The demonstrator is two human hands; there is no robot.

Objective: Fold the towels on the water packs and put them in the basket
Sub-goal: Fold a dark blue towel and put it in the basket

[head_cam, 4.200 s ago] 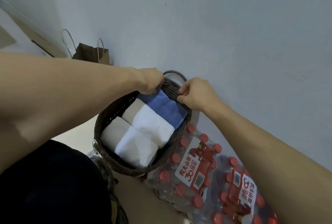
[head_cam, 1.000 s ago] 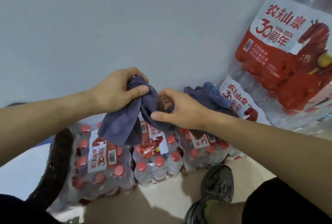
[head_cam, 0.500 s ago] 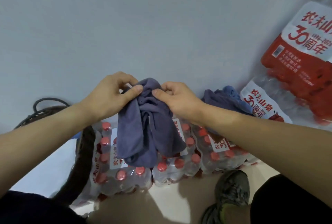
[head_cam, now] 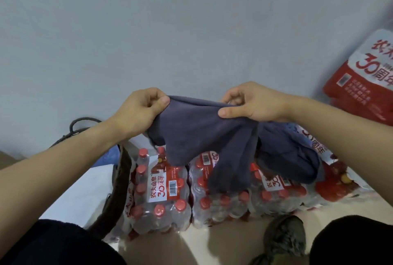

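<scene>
While pale wall (head_cam: pixel 191 30) fills the upper view with open room above the hands, water packs (head_cam: pixel 165 190) line its foot, red caps up. Dark basket (head_cam: pixel 119 179) sits at their left end, rim touching the first pack. Grey towel (head_cam: pixel 202 137) hangs over the packs, top edge stretched between both hands. Left hand (head_cam: pixel 138 111) pinches one corner, thumb over curled fingers; right hand (head_cam: pixel 253 103) pinches the other. Blue towel (head_cam: pixel 291 128) lies bunched behind the right wrist.

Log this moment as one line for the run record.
left hand: grips towel edge | right hand: pinches same edge | towel: unfolded, above water packs | basket: left
</scene>
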